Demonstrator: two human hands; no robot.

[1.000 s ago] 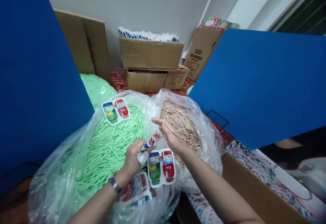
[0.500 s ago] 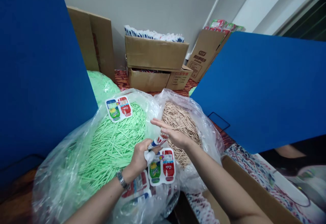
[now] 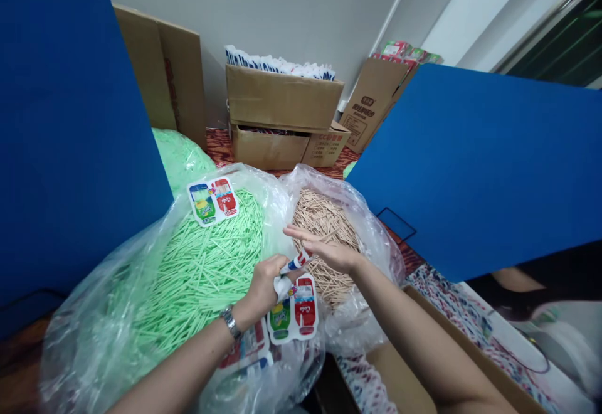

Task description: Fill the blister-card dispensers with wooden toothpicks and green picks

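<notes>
And here we are, mid-unit by the look of it: the left hand (image 3: 264,283) is wrapped around a slim printed packet (image 3: 295,263), a scrap of white tissue (image 3: 282,286) bunched in with it. The packet tilts up between the two hands, its far end at the palm of the right hand (image 3: 330,254), touching or very nearly. That right hand is flat, fingers stretched out, gripping nothing I can make out.

So how far along? This packet looks part-done to me: it's in the grip, not set down anywhere. Whether brown sticks fill it, I can't tell from here; the fingers hide too much.

Plenty of stock left, though! Green sticks (image 3: 202,276) heap up in the left bag (image 3: 75,345), brown sticks (image 3: 324,210) in the right bag (image 3: 379,229). One card (image 3: 214,201) lies on the green pile, another card (image 3: 292,313) just below the hands. At the back, a box (image 3: 285,99) bristles with white-and-blue pieces (image 3: 277,66); perhaps finished ones, but that's only my guess.
</notes>
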